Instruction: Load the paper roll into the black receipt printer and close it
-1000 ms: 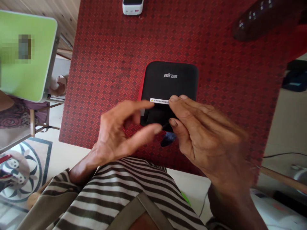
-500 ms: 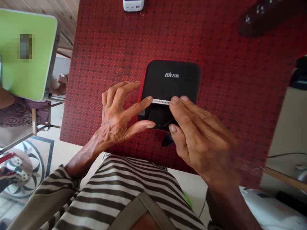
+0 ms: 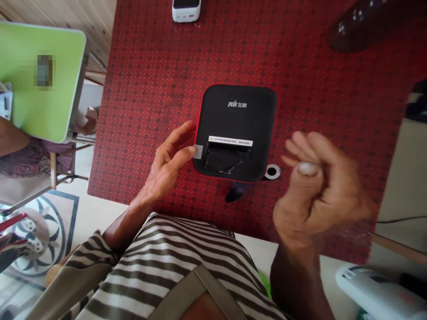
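Note:
A black device with a red edge (image 3: 238, 120), marked with a white logo and a white label strip, lies on the red patterned tablecloth (image 3: 160, 71). A dark recessed slot opens in its near part. My left hand (image 3: 168, 164) rests against the device's left side, fingers stretched out, thumb on a small grey tab. My right hand (image 3: 320, 191) is lifted to the right of the device, fingers curled in with the thumb up; it is blurred and I see nothing in it. A small white ring (image 3: 272, 171) lies by the device's near right corner. A dark blue object (image 3: 235, 193) peeks out below the device.
A white gadget (image 3: 186, 9) sits at the table's far edge. A dark remote-like object (image 3: 363, 20) lies at the far right. A green table (image 3: 36, 80) stands to the left, with another person's arm beside it. A white appliance (image 3: 373, 291) is at the lower right.
My right hand has pulled away from the device's slot to the right and curled up. My left hand has slid to the device's left side. The white ring is now uncovered.

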Available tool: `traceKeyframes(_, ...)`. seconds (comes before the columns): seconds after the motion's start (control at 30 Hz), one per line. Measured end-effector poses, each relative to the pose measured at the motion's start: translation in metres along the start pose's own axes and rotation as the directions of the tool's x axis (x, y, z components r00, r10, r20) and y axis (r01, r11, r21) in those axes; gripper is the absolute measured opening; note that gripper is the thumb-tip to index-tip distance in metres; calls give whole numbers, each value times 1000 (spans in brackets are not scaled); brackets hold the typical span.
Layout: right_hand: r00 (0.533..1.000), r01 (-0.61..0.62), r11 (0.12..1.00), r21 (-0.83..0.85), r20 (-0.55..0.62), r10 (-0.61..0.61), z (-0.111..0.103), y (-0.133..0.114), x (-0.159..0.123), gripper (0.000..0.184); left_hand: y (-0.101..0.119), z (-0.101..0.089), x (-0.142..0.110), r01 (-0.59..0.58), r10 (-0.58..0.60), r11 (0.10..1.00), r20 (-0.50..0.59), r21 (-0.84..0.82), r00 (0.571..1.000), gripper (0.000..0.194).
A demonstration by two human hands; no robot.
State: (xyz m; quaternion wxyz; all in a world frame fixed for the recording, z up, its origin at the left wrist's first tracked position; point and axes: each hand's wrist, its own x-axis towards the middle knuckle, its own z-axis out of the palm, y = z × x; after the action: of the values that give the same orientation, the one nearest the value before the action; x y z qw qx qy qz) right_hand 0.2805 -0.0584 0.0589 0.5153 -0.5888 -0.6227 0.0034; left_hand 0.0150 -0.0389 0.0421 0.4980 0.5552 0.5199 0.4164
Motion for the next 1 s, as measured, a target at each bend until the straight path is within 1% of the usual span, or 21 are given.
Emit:
traceKeyframes(0.07, 992, -109, 993, 51, 62, 106, -3, 3, -7, 56, 1, 1, 1, 60, -60, 998, 6, -37, 998, 54)
traceKeyframes(0.13, 975, -197, 977, 76, 124, 186, -8, 2, -13, 56, 5, 1, 0, 69, -70, 992, -5, -110, 998, 55)
traceKeyframes(0.23, 934, -316, 944, 89, 204, 294, -15, -3, -18, 54, 14, 3, -3, 79, -83, 964, -7, -252, 996, 59)
traceKeyframes(0.3, 925, -351, 930, 109, 198, 325, -17, -7, -20, 56, 18, 4, -4, 94, -102, 955, -13, -280, 995, 57)
traceKeyframes(0.4, 903, -406, 904, 137, 214, 373, -17, -9, -23, 56, 19, 4, -4, 95, -105, 957, -20, -274, 994, 55)
traceKeyframes(0.5, 887, -439, 890, 126, 221, 406, -19, -10, -26, 55, 17, 2, -2, 88, -96, 960, -14, -267, 995, 54)
traceKeyframes(0.7, 877, -456, 884, 102, 222, 426, -22, -14, -29, 55, 15, 0, 0, 81, -87, 968, -13, -237, 996, 57)
traceKeyframes(0.8, 879, -453, 884, 115, 219, 423, -22, -15, -29, 54, 15, 2, -1, 83, -90, 969, -21, -232, 996, 59)
traceKeyframes(0.87, 879, -456, 881, 130, 221, 422, -22, -16, -29, 54, 15, 4, -2, 87, -98, 965, -32, -249, 995, 56)
traceKeyframes(1.0, 868, -472, 874, 110, 229, 440, -21, -15, -29, 56, 14, 9, -3, 82, -101, 953, -53, -291, 993, 54)
